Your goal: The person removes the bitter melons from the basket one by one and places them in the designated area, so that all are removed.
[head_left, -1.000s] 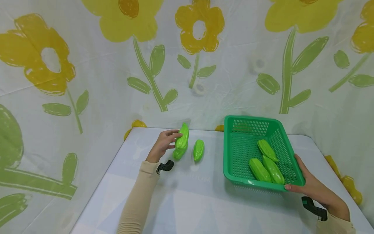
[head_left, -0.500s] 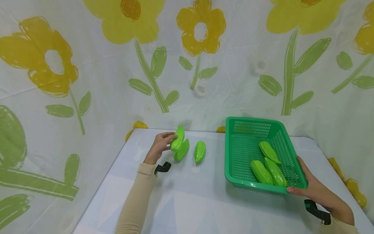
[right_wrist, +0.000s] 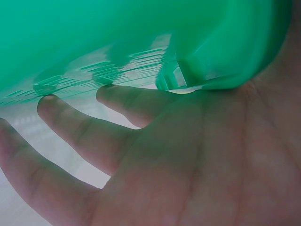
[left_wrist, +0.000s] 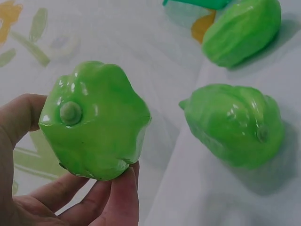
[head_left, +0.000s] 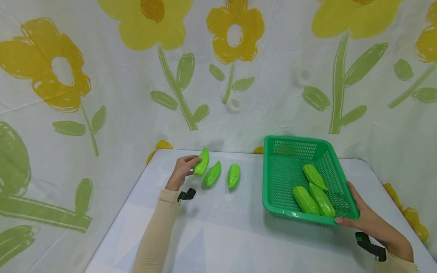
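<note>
Head view: left hand (head_left: 181, 172) holds one gourd (head_left: 202, 163), table (head_left: 223, 231) two, basket (head_left: 278, 178) three

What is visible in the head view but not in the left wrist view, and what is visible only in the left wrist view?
Only the head view shows the right hand gripping the basket, with three green vegetables inside.
Only the left wrist view shows the small round stub on the held vegetable.
Both show the left hand holding it, and two more vegetables on the table.
</note>
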### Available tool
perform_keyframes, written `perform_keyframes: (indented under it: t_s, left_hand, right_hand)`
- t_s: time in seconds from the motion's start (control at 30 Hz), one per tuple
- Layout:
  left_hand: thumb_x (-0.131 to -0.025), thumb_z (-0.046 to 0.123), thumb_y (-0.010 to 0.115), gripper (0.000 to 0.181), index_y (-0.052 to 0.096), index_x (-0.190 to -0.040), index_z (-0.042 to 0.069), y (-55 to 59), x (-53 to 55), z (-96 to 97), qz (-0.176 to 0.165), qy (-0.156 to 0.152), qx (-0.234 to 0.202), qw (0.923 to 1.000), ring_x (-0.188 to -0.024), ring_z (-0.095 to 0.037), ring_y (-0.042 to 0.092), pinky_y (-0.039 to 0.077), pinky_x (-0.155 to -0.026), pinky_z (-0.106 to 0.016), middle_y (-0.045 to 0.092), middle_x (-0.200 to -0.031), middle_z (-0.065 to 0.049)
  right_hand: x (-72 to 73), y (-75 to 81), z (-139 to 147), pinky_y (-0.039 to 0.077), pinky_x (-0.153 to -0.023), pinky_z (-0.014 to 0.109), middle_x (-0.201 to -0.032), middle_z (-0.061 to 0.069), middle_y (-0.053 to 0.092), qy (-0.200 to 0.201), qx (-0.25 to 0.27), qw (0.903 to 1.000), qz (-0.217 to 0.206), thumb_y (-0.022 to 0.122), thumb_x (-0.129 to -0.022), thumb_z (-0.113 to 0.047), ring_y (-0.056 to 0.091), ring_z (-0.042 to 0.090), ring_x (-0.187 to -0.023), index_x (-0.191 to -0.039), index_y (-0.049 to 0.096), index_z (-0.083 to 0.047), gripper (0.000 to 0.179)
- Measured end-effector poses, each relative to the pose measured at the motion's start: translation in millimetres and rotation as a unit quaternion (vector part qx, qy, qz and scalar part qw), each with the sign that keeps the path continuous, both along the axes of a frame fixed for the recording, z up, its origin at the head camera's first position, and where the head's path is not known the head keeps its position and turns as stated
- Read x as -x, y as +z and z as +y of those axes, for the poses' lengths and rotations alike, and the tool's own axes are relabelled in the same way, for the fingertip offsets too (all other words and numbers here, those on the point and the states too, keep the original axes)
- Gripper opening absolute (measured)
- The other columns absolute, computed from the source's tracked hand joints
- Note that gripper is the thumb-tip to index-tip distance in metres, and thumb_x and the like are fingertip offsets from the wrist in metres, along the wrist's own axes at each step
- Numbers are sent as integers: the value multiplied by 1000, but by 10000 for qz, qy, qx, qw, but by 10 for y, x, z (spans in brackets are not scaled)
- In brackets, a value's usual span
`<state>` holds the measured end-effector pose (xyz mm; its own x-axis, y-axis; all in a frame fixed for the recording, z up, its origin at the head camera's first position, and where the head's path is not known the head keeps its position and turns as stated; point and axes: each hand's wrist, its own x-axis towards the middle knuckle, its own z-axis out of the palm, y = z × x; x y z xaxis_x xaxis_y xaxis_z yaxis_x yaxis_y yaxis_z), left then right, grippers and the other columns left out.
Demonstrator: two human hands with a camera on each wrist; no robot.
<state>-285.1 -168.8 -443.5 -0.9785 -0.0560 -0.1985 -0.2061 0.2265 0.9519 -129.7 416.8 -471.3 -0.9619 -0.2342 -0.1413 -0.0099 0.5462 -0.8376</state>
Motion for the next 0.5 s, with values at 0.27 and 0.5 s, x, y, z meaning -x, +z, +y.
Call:
perform_keyframes:
  t_s: [0.27, 0.5]
  left_hand:
    - [-95, 37, 71, 55, 64, -139, 4, -141, 45, -89, -50, 165, 19, 9998, -109, -20, 60, 55, -79, -24, 62, -142, -15]
    - [-95, 35, 71, 53, 65, -137, 3, -218, 56, -143, -204, 292, 85, 9993, -107, -20, 59, 55, -76, -23, 63, -140, -15]
  right_hand:
    - [-8, 22, -13, 13, -101, 92, -164, 35, -27, -22, -8, 10000, -33, 67, -98, -28, -9, 66, -144, -158, -34, -27, 118]
    - [8, 39, -21, 18, -100, 90, -164, 37, -26, -45, -132, 9999, -95, 67, -97, -28, 0, 67, -141, -158, -35, -23, 118]
